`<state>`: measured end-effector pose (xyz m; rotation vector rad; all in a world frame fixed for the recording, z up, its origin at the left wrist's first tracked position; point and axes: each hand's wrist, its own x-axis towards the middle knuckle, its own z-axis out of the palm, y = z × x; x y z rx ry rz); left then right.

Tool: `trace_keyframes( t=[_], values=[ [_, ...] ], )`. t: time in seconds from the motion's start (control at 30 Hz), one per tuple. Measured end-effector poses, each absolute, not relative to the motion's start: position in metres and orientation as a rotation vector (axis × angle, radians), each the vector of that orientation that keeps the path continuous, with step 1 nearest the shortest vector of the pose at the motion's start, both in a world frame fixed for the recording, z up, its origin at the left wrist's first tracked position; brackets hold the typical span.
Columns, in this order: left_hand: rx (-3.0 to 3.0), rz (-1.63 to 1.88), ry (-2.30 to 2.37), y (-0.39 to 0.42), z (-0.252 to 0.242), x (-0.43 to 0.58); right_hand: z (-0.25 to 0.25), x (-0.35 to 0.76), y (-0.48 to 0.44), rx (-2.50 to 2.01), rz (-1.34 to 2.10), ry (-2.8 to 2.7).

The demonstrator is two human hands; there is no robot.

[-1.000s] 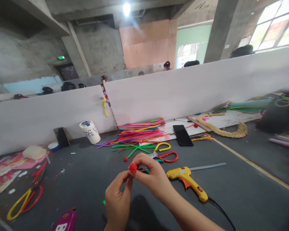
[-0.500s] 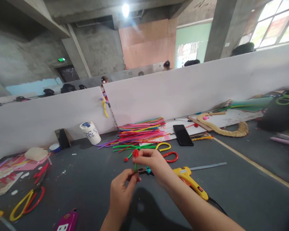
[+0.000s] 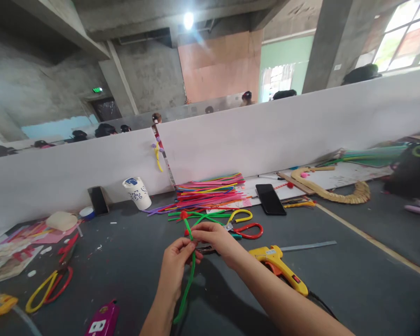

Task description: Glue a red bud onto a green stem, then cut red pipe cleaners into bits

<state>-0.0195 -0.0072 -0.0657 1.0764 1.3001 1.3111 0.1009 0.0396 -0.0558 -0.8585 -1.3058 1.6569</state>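
Note:
My left hand point(image 3: 176, 260) and my right hand point(image 3: 213, 238) meet over the grey table, both pinched on a green pipe cleaner point(image 3: 185, 287). A small red pompom point(image 3: 184, 215) sits at the pipe cleaner's upper end, just above my fingers. Its lower end curves down past my left wrist. Small pliers with teal handles point(image 3: 210, 248) lie just under my right hand. Behind the hands lie scissors point(image 3: 247, 224) with one yellow and one red loop, and loose green pipe cleaners point(image 3: 210, 216).
A yellow glue gun point(image 3: 278, 263) lies right of my arm, a metal ruler point(image 3: 310, 245) beyond it. A stack of coloured pipe cleaners point(image 3: 210, 190), a black phone point(image 3: 270, 199) and a paper cup point(image 3: 137, 192) stand by the white partition point(image 3: 283, 126). Scissors point(image 3: 49, 285) and a pink power strip point(image 3: 103, 319) lie at left.
The green pipe cleaner has been drawn out longer through my fingers, and the red pompom end now stands higher. Both hands have shifted slightly away from me.

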Motion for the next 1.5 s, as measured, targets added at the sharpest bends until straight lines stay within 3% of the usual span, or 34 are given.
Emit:
trace_keyframes(
  t=[0.37, 0.7, 0.9, 1.07, 1.27, 1.5],
  values=[
    [1.068, 1.348, 1.217, 0.007, -0.088, -0.026, -0.078, 0.082, 0.057, -1.118, 1.294, -1.619],
    [0.840, 1.672, 1.346, 0.033, -0.111, -0.077, -0.099, 0.095, 0.129, -1.355, 0.725, -2.247],
    [0.898, 1.745, 1.450, 0.034, -0.119, -0.080, -0.120, 0.070, 0.145, -1.272, 0.447, -2.432],
    [1.055, 1.807, 1.533, 0.032, -0.116, -0.079, -0.088, 0.079, 0.140, -1.099, 0.334, -2.308],
    [1.399, 1.761, 1.526, 0.009, -0.099, -0.054, -0.032, 0.097, 0.070, -0.870, 0.362, -2.092],
    [2.170, 1.698, 1.434, -0.008, -0.081, -0.035, -0.031, 0.106, 0.021, -0.566, 0.880, -1.980]
  ],
)
